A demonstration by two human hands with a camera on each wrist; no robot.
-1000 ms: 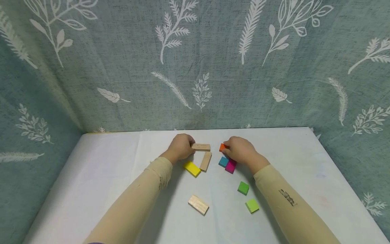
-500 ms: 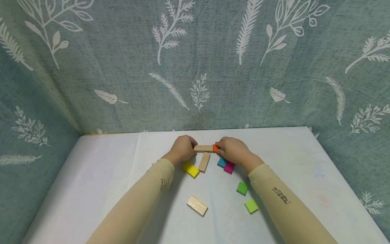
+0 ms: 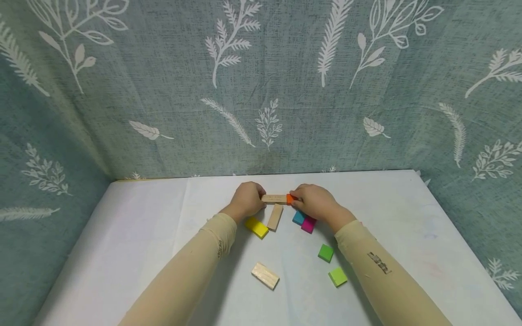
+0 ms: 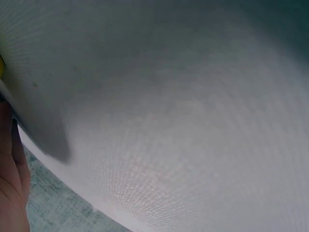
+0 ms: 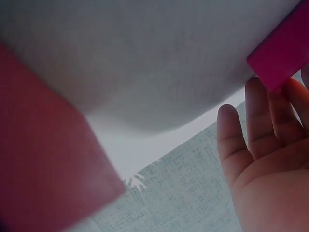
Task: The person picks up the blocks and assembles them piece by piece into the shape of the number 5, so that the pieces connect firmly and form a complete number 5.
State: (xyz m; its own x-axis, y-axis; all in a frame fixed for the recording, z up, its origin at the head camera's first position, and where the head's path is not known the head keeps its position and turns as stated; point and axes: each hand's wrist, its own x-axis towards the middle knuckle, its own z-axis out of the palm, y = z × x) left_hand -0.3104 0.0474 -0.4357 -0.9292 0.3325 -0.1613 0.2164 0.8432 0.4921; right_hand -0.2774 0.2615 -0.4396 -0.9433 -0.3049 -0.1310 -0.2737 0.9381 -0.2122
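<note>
In the head view my left hand [image 3: 247, 199] pinches the left end of a plain wooden block [image 3: 275, 199]. An orange block [image 3: 290, 199] sits against its right end, and the fingers of my right hand [image 3: 318, 200] grip it. Just below the first block lies a second, slanted wooden block [image 3: 275, 217], with a yellow block [image 3: 257, 227] by its lower end. Under the right hand are a blue block [image 3: 299, 218] and a magenta block [image 3: 309, 224], side by side. The left wrist view catches only part of the left hand [image 4: 12, 179].
Nearer the front of the white table [image 3: 134, 235] lie a pale wooden block [image 3: 265, 275], a green block [image 3: 325, 252] and a lime block [image 3: 337, 276]. A blurred red block [image 5: 53, 154] looms close in the right wrist view. Patterned cloth [image 3: 183, 113] hangs behind the table.
My right hand has moved left with the orange block, closing the gap to the wooden block's end. My left hand has shifted slightly right with the wooden block.
</note>
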